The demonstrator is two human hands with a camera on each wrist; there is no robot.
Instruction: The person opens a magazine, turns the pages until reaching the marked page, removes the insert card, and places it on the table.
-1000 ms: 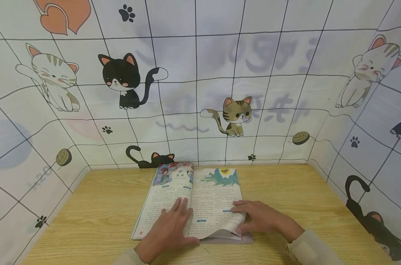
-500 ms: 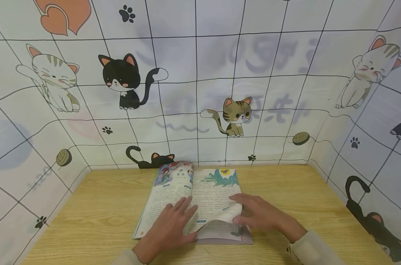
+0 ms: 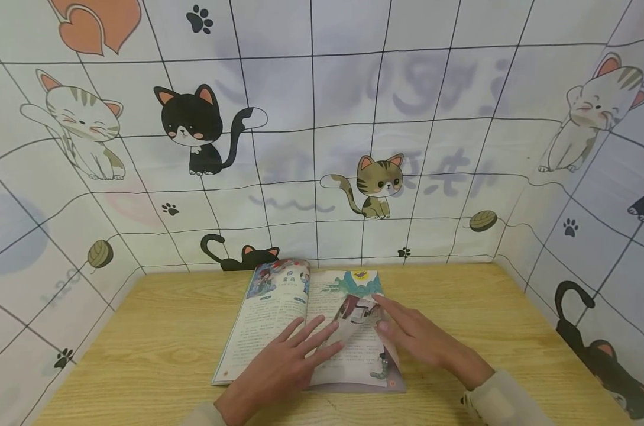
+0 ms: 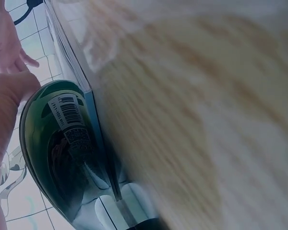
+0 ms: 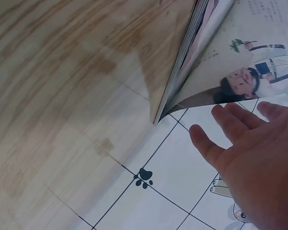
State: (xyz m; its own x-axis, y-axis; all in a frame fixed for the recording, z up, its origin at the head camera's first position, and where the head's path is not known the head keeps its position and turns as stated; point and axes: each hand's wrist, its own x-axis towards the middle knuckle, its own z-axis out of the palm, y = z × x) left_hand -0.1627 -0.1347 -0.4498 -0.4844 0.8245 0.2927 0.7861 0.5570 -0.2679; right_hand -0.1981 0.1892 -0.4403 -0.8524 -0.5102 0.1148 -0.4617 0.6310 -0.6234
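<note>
A magazine (image 3: 258, 337) lies open on the wooden table, and one leaf (image 3: 356, 316) on its right side is lifted and curled over, with a picture on its underside. My left hand (image 3: 279, 361) is at the lower middle with fingers spread, its fingertips against the curled leaf. My right hand (image 3: 423, 337) is at the leaf's right edge with fingers extended. In the right wrist view the straight fingers of my right hand (image 5: 259, 158) lie beside the raised leaf (image 5: 259, 52). A glossy green cover (image 4: 62, 143) with a barcode shows in the left wrist view, beside my left hand (image 4: 5, 108).
The wooden table (image 3: 460, 302) extends to both sides of the magazine. White grid-patterned panels (image 3: 279, 89) with cartoon cats stand behind it and along both sides.
The lower right corner of the leaf has risen and curled up toward the middle, baring the page beneath. My left hand's fingers have spread rightward onto it; my right hand has moved slightly up.
</note>
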